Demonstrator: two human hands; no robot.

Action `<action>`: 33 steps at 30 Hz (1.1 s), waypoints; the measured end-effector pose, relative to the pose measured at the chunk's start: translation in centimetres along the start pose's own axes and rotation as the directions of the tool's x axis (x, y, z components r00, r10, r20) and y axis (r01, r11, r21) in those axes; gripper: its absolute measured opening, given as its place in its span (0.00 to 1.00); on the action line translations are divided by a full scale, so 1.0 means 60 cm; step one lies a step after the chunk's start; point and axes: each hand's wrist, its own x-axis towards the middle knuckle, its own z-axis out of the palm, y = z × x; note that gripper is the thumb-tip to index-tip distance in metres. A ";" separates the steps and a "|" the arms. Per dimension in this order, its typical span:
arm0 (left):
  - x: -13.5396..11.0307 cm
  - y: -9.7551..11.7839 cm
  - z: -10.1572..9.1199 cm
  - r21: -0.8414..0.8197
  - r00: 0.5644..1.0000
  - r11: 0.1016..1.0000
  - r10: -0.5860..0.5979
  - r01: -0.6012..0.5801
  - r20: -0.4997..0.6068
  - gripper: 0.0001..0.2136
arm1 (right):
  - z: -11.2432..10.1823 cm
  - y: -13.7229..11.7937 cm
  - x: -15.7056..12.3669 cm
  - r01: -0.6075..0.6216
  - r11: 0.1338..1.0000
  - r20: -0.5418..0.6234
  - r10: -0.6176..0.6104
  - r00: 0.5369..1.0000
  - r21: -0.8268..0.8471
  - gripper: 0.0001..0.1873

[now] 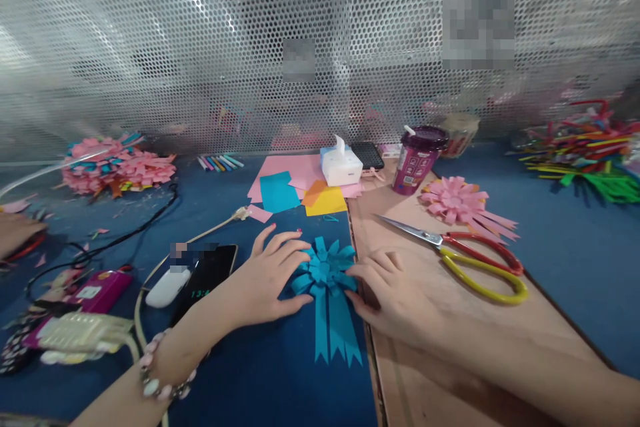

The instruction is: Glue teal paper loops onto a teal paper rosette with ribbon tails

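A blue paper rosette with looped petals and notched ribbon tails lies flat on the table in front of me. My left hand rests at its left side, fingers stretched and apart, the tips and thumb touching the outer petals. At the right edge, my right hand has its fingers curled, with thumb and forefinger at a petal of the rosette. Red-and-yellow-handled scissors lie open to the right of that hand. Beyond them is a finished pink paper rosette.
Coloured paper sheets, a tissue pack and a purple cup stand ahead. Left are a phone, a white mouse, cables and pink paper flowers. Colourful strips lie far right, before a perforated metal panel.
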 end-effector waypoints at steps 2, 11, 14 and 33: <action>-0.001 0.000 0.000 0.001 1.000 1.000 0.001 -0.001 0.003 0.19 | 0.002 0.000 0.000 0.002 1.000 0.008 -0.002 1.000 0.000 0.06; 0.002 -0.011 -0.006 0.007 0.997 0.998 -0.067 0.067 0.025 0.20 | -0.014 0.001 0.001 -0.110 0.984 -0.046 0.117 0.992 0.141 0.10; 0.001 -0.018 -0.005 -0.011 0.992 0.992 -0.123 0.123 0.041 0.12 | -0.013 0.016 0.002 -0.239 0.938 -0.062 0.262 0.963 0.250 0.08; -0.007 -0.015 -0.018 -0.079 0.963 0.977 -0.178 0.197 0.201 0.16 | -0.006 0.037 0.012 -0.513 0.804 -0.045 0.549 0.835 0.299 0.09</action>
